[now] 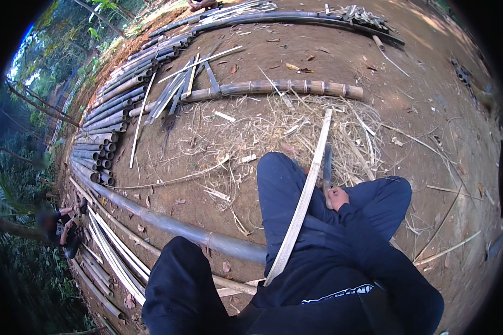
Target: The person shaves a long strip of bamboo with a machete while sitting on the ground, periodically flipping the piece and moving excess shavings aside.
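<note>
My right hand is closed round the wooden handle of a large knife, whose dark blade points away from me over the shavings. A long, pale split bamboo strip lies slantwise across my dark-trousered lap. Its far end reaches past the knife tip, and its near end rests against my body. The blade stands just right of the strip; whether they touch I cannot tell. My left hand does not show.
Curled shavings cover the ground before me, with a bamboo pole beyond. A thick bamboo pole runs along my left. Stacked bamboo poles and pale strips lie further left, where another person sits.
</note>
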